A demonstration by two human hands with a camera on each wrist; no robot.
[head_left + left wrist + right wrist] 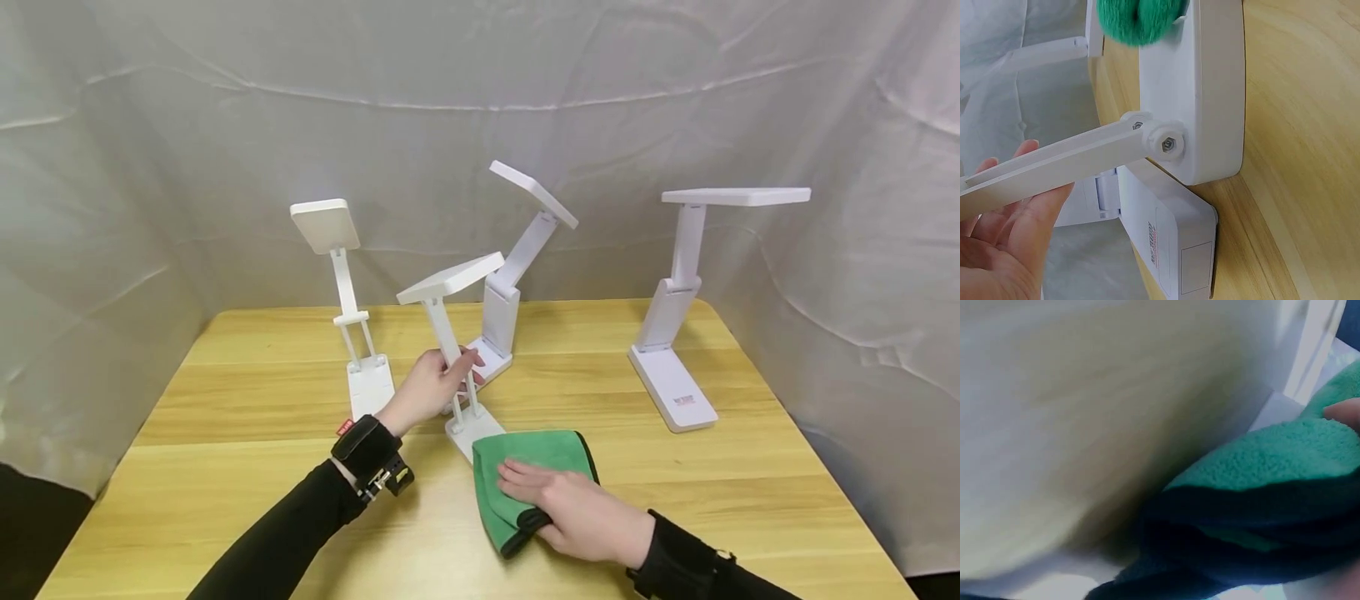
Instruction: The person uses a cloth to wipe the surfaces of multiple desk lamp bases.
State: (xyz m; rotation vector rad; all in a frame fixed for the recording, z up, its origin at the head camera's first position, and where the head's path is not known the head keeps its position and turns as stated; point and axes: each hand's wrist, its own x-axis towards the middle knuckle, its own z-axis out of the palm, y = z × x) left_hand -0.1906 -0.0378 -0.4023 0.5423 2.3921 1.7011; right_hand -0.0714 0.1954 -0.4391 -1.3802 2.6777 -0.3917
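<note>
A white folding desk lamp (476,421) stands front and centre with its flat head tilted. My left hand (433,385) grips its stem, the thumb and fingers around the arm just above the base; in the left wrist view the lamp's arm (1085,153) crosses the palm. Over the front of that lamp's base lies a green cloth (551,450) with black edging. My right hand (573,508) holds the cloth, fingers spread on top of it and thumb hidden. Up close, the right wrist view shows the cloth (1260,456) folded and bunched.
More white desk lamps stand on the wooden table (247,467): one lamp (371,383) at the left, another lamp (501,317) right behind the held one, and a third lamp (667,375) at the right. Grey fabric (420,142) hangs behind and at both sides.
</note>
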